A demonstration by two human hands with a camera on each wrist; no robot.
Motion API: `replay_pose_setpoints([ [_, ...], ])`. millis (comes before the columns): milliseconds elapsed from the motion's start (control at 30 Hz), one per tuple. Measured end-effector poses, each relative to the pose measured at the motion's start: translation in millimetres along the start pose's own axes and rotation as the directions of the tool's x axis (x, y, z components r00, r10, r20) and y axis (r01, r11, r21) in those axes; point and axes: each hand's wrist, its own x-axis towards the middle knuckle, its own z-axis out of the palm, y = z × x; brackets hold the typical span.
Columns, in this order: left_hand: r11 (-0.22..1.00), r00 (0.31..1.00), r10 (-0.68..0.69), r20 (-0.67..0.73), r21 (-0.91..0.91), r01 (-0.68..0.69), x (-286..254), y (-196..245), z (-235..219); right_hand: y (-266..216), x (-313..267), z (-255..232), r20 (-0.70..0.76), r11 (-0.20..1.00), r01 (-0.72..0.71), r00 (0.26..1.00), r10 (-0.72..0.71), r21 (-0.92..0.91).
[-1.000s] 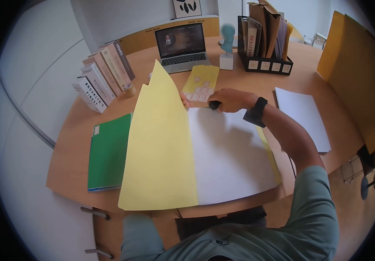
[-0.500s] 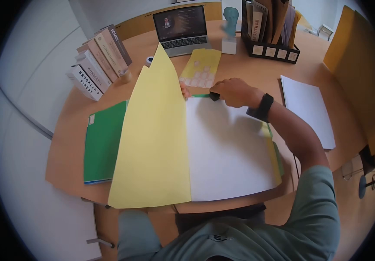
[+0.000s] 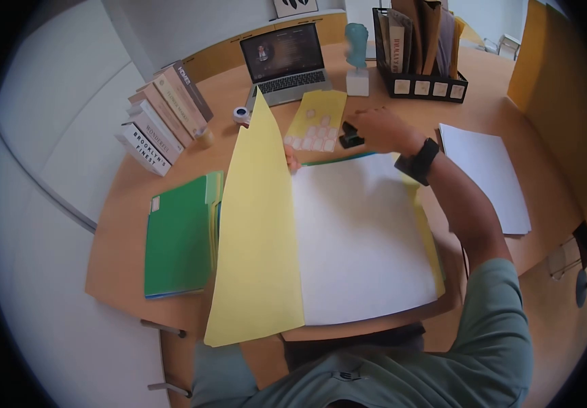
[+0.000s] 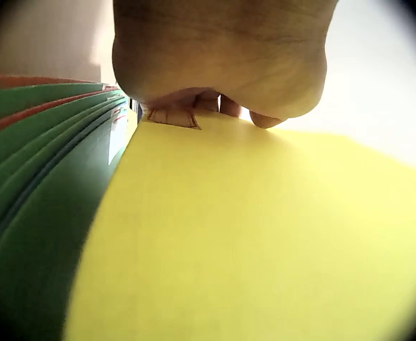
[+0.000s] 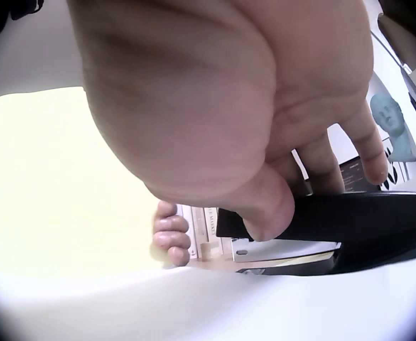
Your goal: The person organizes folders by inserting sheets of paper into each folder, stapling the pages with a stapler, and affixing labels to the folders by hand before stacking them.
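An open yellow folder (image 3: 256, 238) lies at the near side of the desk, its left cover raised. White paper (image 3: 365, 238) covers its right side. My left hand (image 4: 222, 57) grips the raised cover near the top; in the head view only its fingertips show past the cover's edge. In my right hand (image 3: 385, 129) is a black stapler (image 5: 350, 224), held between thumb and fingers. The stapler is just beyond the paper's top edge, beside a yellow card (image 3: 317, 112) with pale labels.
Green folders (image 3: 178, 238) are stacked to the left, below a row of books (image 3: 168, 112). At the back are a tape roll (image 3: 240, 114), a laptop (image 3: 283, 64), a teal bust (image 3: 357, 51) and a black file holder (image 3: 429, 85). White sheets (image 3: 487, 177) lie at right.
My right hand has lifted the stapler off the paper's top edge and moved it slightly right and away. My left hand still holds the cover, which leans a little more upright.
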Motion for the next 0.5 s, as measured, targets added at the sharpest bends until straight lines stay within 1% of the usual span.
replay_pose_setpoints([
  [133, 0.994, 0.999, -0.029, -0.017, -0.108, 0.027, -4.2, -18.2, -5.4, 61.8, 7.9, 27.2, -0.052, 0.990, -0.090, 0.995, 0.084, -0.111],
  [167, 0.994, 0.999, -0.028, -0.029, -0.103, 0.025, -7.5, -22.1, -6.9, 73.3, 7.5, 32.1, -0.043, 0.988, -0.130, 0.991, 0.127, -0.081],
  [233, 0.999, 0.998, 0.008, -0.067, 0.035, -0.005, -10.7, -12.4, -2.3, 89.2, 5.3, 40.8, -0.029, 0.978, -0.200, 0.980, 0.199, -0.051],
  [267, 0.981, 0.995, 0.053, -0.089, 0.192, -0.035, -13.5, -3.5, 5.7, 91.9, 4.0, 42.9, -0.018, 0.971, -0.237, 0.972, 0.236, -0.036],
  [300, 0.937, 0.989, 0.099, -0.111, 0.344, -0.055, -16.6, 7.0, 14.7, 94.3, 3.0, 46.0, -0.028, 0.961, -0.276, 0.961, 0.275, -0.024],
  [333, 0.970, 0.984, 0.019, -0.177, 0.242, 0.024, -11.3, -1.2, 9.4, 96.7, 1.9, 49.1, -0.038, 0.949, -0.314, 0.949, 0.314, -0.013],
  [367, 0.951, 0.982, 0.024, -0.186, 0.307, 0.035, -11.8, -0.8, 8.3, 97.4, 1.0, 48.1, -0.048, 0.936, -0.352, 0.935, 0.351, -0.002],
  [433, 0.900, 0.977, 0.030, -0.209, 0.430, 0.064, -18.5, -2.4, 5.1, 101.2, 2.6, 44.0, -0.180, 0.939, -0.344, 0.924, 0.338, 0.000],
  [467, 0.851, 0.977, 0.011, -0.212, 0.515, 0.102, -22.2, -1.6, 2.7, 103.4, 4.8, 41.2, -0.244, 0.941, -0.338, 0.913, 0.328, -0.001],
  [500, 0.793, 0.976, -0.008, -0.217, 0.593, 0.139, -26.3, -0.8, -0.1, 111.5, 13.9, 42.8, -0.232, 0.967, -0.256, 0.941, 0.245, -0.015],
])
